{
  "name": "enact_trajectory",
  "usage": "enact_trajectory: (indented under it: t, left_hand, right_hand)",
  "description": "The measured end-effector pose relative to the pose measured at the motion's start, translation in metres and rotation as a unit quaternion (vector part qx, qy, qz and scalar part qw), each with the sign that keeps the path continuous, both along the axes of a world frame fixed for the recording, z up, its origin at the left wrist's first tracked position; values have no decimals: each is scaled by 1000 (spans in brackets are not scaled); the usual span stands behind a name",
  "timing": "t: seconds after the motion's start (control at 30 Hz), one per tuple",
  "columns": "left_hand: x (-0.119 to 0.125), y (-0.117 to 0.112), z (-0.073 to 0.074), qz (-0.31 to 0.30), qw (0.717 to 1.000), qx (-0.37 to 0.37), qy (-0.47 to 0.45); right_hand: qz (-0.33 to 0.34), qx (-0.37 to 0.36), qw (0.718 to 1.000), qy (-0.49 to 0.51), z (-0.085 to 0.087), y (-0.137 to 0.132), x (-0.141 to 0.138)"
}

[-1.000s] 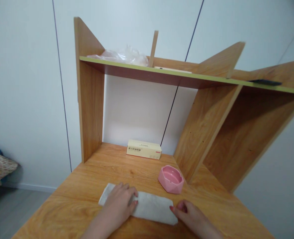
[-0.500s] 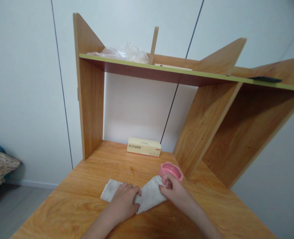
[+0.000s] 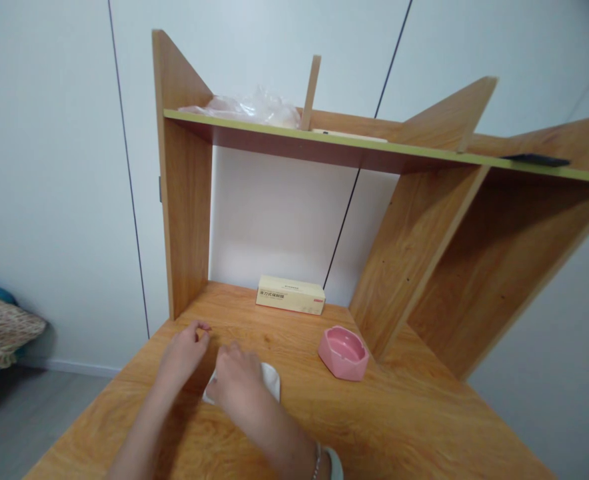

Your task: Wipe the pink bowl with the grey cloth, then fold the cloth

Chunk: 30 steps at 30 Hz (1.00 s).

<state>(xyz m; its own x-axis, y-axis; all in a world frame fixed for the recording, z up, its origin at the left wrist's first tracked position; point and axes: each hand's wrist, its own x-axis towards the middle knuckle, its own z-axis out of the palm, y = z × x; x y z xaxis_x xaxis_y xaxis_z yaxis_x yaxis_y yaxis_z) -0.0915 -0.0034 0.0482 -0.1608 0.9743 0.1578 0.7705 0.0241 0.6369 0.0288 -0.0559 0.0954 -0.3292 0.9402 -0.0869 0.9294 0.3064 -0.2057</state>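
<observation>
Folded white cloth [image 3: 270,380]: lies flat on the bench [image 3: 399,413], left of the pink dish [image 3: 343,352] and apart from it; only its right end shows. Right hand [image 3: 237,387]: palm down over the cloth, left of the pink dish, covering most of it; whether its fingers grip the fabric cannot be told. Left hand [image 3: 182,350]: further left of the pink dish, just beside the cloth's left end, fingers loosely curled, holding nothing. Cream carton [image 3: 290,295]: behind and left of the pink dish, at the back of the bench. Clear plastic bag [image 3: 247,108]: on the shelf high above and left of the pink dish.
</observation>
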Motion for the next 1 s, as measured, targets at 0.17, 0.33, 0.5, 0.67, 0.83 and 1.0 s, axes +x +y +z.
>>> enact_trajectory:
  t: [0.17, 0.33, 0.5, 0.67, 0.83, 1.0]
  left_hand:
    - [6, -4, 6, -5, 1000, 0, -21]
    - [15, -13, 14, -125, 987, 3, -101]
    - [21, -22, 14, -226, 963, -94, -110]
    - [30, -27, 14, -175, 978, -112, -22]
    - [35, -30, 15, -152, 982, -105, 46]
    - [39, -29, 14, -152, 982, -102, 51]
  right_hand:
    - [35, 27, 992, 120, 7, 0, 22]
    - [-50, 108, 978, 172, 33, 10, 87]
    - [-81, 36, 990, 107, 12, -1, 121]
    - [-74, 18, 993, 93, -16, -16, 117]
    - [-62, 20, 991, 115, -23, -17, 113]
    - [-79, 21, 990, 118, -26, -17, 116]
